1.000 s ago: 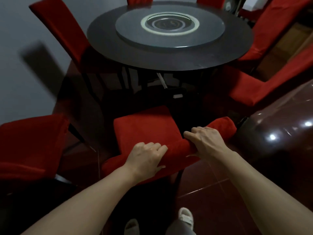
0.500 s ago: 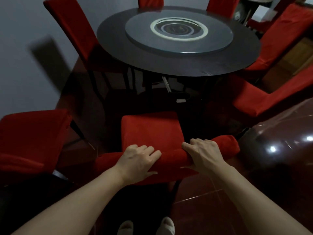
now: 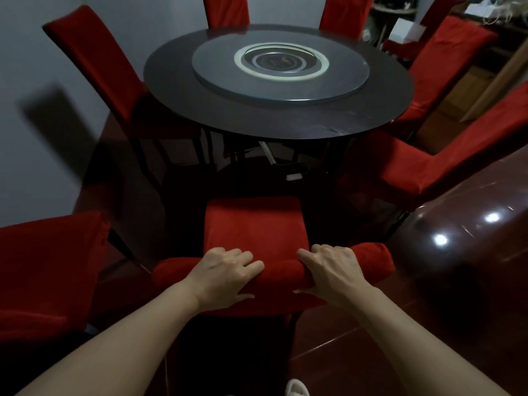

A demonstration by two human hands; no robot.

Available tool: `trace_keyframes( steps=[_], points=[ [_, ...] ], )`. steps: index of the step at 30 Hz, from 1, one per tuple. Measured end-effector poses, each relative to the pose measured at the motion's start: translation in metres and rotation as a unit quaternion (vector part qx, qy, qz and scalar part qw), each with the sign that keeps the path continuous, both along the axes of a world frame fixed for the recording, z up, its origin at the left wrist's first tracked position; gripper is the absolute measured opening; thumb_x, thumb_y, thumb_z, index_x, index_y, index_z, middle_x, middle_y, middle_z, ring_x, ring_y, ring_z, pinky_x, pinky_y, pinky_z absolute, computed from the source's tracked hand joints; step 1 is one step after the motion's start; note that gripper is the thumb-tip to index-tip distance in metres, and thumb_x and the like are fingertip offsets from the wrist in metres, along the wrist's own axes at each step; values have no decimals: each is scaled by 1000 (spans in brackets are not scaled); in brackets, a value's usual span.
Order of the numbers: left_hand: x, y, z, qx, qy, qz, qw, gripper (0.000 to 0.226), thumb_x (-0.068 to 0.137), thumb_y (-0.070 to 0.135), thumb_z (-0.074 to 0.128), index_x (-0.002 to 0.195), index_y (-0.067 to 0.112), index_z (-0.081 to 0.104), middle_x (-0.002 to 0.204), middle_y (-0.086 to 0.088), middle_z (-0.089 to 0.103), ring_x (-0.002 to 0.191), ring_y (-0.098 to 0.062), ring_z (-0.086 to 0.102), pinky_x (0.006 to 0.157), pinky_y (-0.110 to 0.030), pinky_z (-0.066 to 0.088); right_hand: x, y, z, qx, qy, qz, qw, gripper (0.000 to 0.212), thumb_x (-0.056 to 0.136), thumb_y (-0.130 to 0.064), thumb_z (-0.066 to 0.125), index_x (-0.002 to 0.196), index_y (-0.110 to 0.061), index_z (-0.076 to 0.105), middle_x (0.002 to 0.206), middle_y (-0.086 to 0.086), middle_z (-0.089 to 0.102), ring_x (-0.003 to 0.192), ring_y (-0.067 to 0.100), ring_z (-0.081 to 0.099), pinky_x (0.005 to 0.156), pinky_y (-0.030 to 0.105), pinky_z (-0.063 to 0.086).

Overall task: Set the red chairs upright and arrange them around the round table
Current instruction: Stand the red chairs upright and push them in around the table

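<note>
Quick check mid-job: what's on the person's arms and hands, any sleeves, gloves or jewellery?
Nothing worn that shows. Both forearms are bare to the bottom of the frame, with no sleeve in view. The left hand and right hand have no gloves, and no rings, watch or bracelet are visible.

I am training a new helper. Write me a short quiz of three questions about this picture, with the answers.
1. True or false: both hands grip the top of the backrest of the nearest chair.
2. Which stands at the nearest chair's right side? A) a wall B) a glossy brown cabinet C) a window
3. Fill in: the round table carries a grey ______ disc in its middle.

Key
1. True: the left hand and the right hand curl over the backrest.
2. B: the glossy brown cabinet.
3. turning: the disc lies centred on the table top.
</note>
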State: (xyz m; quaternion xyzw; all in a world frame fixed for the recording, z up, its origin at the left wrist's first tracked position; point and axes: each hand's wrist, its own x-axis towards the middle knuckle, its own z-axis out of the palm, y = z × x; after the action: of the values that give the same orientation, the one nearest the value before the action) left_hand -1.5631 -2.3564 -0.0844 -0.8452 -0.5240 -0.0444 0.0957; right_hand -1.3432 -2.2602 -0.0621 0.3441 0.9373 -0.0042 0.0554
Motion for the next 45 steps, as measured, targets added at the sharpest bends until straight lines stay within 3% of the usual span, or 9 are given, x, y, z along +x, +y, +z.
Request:
trace_keyframes(
  steps=[11,18,22,32,45],
  points=[
    [-18,56,1,4,11,-2,1000,67,52,60,83,98,23,51,69,5,58,52,-12,56,40,-24,39,-15,42,6,5,-19,-20,1000,63,74,-69,60,116,-23,50,102,-2,61,95,18,61,69,30,38],
    [-20,96,13,32,3,-2,999,64,51,58,84,96,20,59,67,5,58,51,-14,57,40,-23,39,-17,82,21,17,-21,-16,1000,63,74,-69,60,116,-24,49,104,-1,61,97,19,62,68,30,35],
    [-18,108,7,32,-2,-15,999,67,52,58,84,98,21,53,67,5,58,51,-13,57,38,-24,41,-15,92,18,12,-24,-21,999,63,74,-68,62,116,-22,50,105,0,62,97,20,62,70,31,38],
    [19,148,-7,2,-2,-18,1000,60,62,55,80,103,20,55,74,2,61,59,-16,60,44,-26,43,18,126,7,-1,-55,-47,997,62,74,-67,63,117,-25,49,106,-2,61,98,18,61,70,28,35],
    [53,200,-8,-6,-9,-18,1000,60,56,55,83,96,20,55,68,4,59,54,-14,59,38,-26,42,50,181,4,3,-53,-47,997,63,70,-67,66,115,-25,51,104,-2,61,97,18,61,67,29,36]
  ],
)
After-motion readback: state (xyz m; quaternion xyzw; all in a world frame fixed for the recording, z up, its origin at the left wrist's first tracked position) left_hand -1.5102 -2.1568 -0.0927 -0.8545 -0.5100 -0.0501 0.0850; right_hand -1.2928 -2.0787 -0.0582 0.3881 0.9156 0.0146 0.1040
